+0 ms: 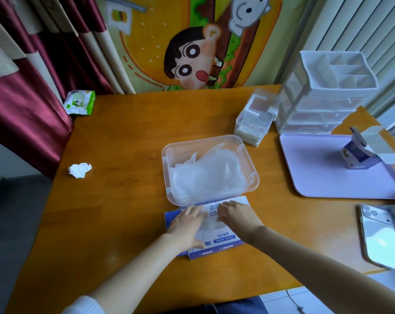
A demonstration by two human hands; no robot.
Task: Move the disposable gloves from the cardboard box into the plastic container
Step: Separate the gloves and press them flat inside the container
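Left hand [187, 225] lies flat on the cardboard box [223, 240], fingers straight, pressing down and gripping nothing. Right hand [235, 215] has its fingers curled down at the top opening onto the glove wad [211, 224]. Cannot tell if it actually pinches the film; the fingertips are hidden.

Where the gloves are: the glove wad pokes out of the box between the two hands. A bigger glove pile [205, 175] already sits in the plastic container [167, 159], just beyond the box and touching or nearly touching its far edge.

Risks, as a judgement:
- Thin film clings, so a pull could bring out a tangled clump or snag and tear at the opening.
- If the left hand eases off, the light box likely lifts or slides with the pull and nudges the container.
- The fluffy pile sits high, so more gloves could spill over the rim.

Orientation: the box's long axis runs left-right across the table [124, 132], right end slightly farther away, opening up. The pile stretches diagonally from near-left to far-right. Finger direction is not readable.
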